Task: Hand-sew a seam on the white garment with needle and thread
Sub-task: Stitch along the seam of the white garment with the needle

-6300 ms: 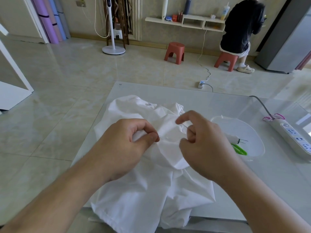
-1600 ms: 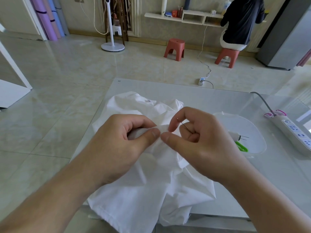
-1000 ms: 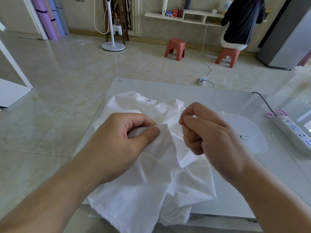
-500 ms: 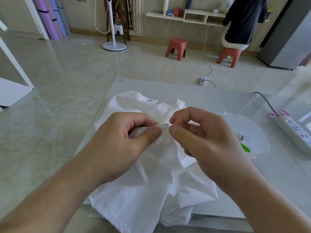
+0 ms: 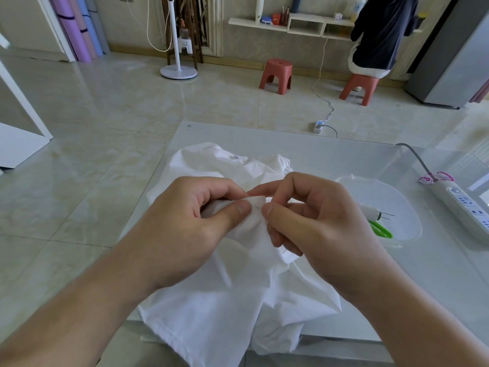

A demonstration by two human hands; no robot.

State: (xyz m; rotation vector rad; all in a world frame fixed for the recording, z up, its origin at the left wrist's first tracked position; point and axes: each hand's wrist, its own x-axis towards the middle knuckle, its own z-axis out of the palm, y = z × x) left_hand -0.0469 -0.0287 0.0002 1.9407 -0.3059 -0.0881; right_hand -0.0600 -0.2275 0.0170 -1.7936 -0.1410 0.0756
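Note:
A crumpled white garment (image 5: 232, 300) lies on the glass table (image 5: 344, 160) and hangs over its near edge. My left hand (image 5: 190, 223) pinches a raised fold of the garment between thumb and fingers. My right hand (image 5: 317, 221) is right beside it, thumb and forefinger closed at the tip of the same fold. The needle itself is hidden between the fingertips, and I cannot make out the thread.
A clear plastic tray (image 5: 397, 207) to the right holds green-handled scissors (image 5: 381, 230) and a white tool with two pins. A white power strip (image 5: 465, 205) lies at the far right. A person sits on a red stool (image 5: 360, 87) at the back.
My right hand rose up and away from the fold a second ago, then came back down; its fingertips now meet the fold held by my left hand, which stayed put.

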